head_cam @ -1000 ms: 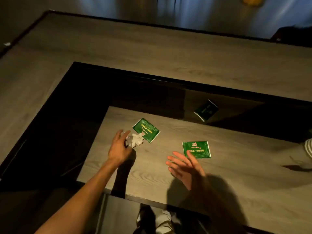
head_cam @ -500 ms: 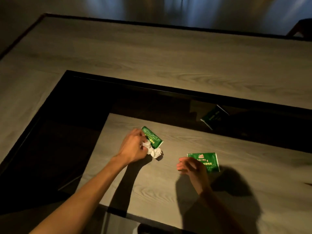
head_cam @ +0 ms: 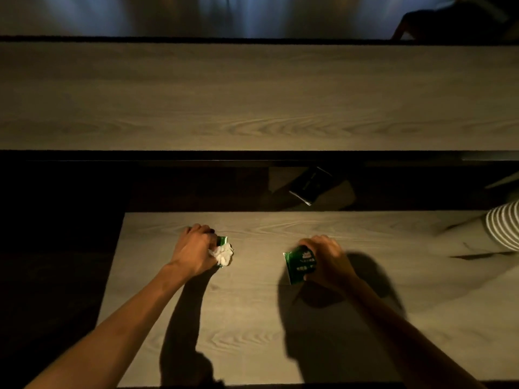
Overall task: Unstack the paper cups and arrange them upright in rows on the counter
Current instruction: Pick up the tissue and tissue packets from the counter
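No paper cups show in the head view. My left hand [head_cam: 195,248] is closed around a crumpled white tissue [head_cam: 224,254] and a green packet [head_cam: 222,240], both just above the lower wooden counter [head_cam: 252,318]. My right hand [head_cam: 327,256] grips a second green packet [head_cam: 298,263], lifted and tilted on its edge over the counter.
A higher wooden counter [head_cam: 252,94] runs across the back, behind a dark glossy panel [head_cam: 196,186] that mirrors a packet. A person's striped sleeve [head_cam: 504,227] rests at the right edge. Dark drop-offs lie left of the lower counter.
Both hands have closed: the left gathered the tissue and one green packet, the right picked the other packet up off the counter. The camera has tilted to face the counters squarely.
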Demonstrator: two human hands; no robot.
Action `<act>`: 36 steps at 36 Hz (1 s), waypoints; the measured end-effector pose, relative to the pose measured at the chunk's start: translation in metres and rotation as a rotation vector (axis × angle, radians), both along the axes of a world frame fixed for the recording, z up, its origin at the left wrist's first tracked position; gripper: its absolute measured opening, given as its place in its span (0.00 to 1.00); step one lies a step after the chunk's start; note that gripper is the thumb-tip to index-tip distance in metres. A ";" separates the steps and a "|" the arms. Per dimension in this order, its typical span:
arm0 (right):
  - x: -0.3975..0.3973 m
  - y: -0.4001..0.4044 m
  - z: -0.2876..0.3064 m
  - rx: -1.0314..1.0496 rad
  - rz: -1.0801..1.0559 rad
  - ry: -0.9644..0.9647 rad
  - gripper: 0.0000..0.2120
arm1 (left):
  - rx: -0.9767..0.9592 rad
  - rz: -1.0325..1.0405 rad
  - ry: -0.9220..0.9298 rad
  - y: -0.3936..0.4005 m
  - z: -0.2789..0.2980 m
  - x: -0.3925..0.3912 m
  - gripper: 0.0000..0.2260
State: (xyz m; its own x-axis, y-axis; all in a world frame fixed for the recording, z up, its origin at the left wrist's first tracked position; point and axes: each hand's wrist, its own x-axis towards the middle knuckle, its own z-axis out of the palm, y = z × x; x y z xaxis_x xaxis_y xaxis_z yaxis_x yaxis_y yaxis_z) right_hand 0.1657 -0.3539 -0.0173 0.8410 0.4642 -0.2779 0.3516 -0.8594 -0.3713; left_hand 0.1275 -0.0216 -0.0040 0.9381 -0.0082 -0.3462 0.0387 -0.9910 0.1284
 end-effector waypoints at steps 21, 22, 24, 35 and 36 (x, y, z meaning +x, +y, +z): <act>0.010 0.044 -0.002 0.848 -0.898 0.601 0.11 | -1.116 0.781 0.275 -0.061 0.036 0.017 0.20; 0.011 0.048 0.000 0.869 -0.916 0.653 0.09 | -1.198 0.805 0.290 -0.074 0.039 0.017 0.19; 0.013 0.055 0.010 0.879 -0.882 0.709 0.06 | -1.282 0.889 0.299 -0.096 0.041 0.021 0.14; 0.077 0.046 0.029 0.790 -0.623 0.835 0.13 | -1.418 1.248 0.188 -0.115 0.018 0.040 0.17; 0.082 0.048 0.029 0.758 -0.603 0.865 0.14 | -1.442 1.259 0.192 -0.115 0.020 0.042 0.18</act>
